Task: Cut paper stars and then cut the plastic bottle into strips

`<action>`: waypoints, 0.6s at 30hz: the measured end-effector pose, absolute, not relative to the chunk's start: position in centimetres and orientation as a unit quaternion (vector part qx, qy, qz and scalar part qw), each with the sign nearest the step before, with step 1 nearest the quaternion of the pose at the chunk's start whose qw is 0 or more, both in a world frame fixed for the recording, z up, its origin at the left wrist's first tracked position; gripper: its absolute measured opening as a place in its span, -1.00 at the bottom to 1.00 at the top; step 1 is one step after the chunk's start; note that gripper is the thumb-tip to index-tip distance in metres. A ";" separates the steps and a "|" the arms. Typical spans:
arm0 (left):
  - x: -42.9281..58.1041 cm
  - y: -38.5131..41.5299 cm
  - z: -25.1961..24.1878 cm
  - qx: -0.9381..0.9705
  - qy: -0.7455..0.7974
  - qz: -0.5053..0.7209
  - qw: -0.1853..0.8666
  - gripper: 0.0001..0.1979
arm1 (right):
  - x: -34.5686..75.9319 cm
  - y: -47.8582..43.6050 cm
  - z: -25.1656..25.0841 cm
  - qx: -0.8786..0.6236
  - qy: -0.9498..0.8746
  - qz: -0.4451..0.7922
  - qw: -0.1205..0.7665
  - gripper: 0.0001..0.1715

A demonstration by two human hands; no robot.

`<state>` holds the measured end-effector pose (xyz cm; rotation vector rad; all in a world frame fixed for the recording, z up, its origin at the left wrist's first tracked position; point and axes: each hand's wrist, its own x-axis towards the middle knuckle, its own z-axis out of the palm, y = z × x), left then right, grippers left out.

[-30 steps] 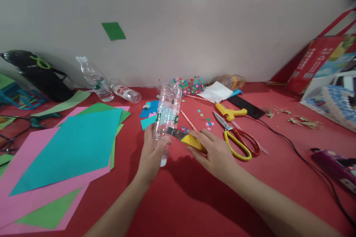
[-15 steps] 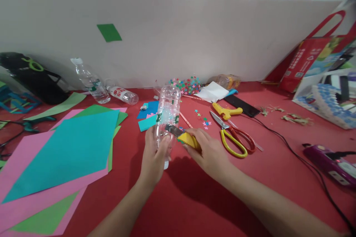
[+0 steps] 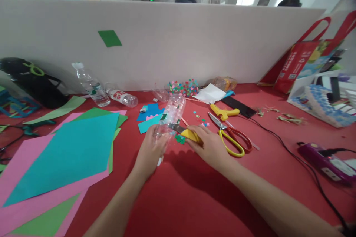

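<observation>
red table [image 3: 194,200] full of craft stuff, left hand [image 3: 151,148] gripping the clear bottle [image 3: 171,114] tipped over it while the right hand [image 3: 211,148] clamps a yellow knife [image 3: 189,134] with its blade on the side; i'd cut slow, away from the fingers.

Left hand [image 3: 151,148]: wrapped around the lower part of a clear plastic bottle [image 3: 170,116], which leans to the right.
Right hand [image 3: 208,145]: grips a yellow knife [image 3: 189,134]; its shiny blade touches the side of the bottle.
Table [image 3: 194,192]: red.
Scissors [image 3: 232,135]: yellow and red, lying just right of the right hand.
Glue gun [image 3: 224,112]: yellow, behind the scissors.
Paper sheets [image 3: 63,155]: blue, pink and green, piled on the left.
Little stars [image 3: 183,87]: many colours, by the white wall.
Other bottles [image 3: 105,92]: two, at the back left.
</observation>
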<state>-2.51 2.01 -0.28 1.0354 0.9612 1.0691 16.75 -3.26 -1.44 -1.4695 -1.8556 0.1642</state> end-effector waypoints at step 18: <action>-1.4 -0.1 -1.6 0.573 0.448 0.461 0.508 -0.48 | 15.6 -3.0 0.1 -0.610 -0.598 0.182 0.487 -0.75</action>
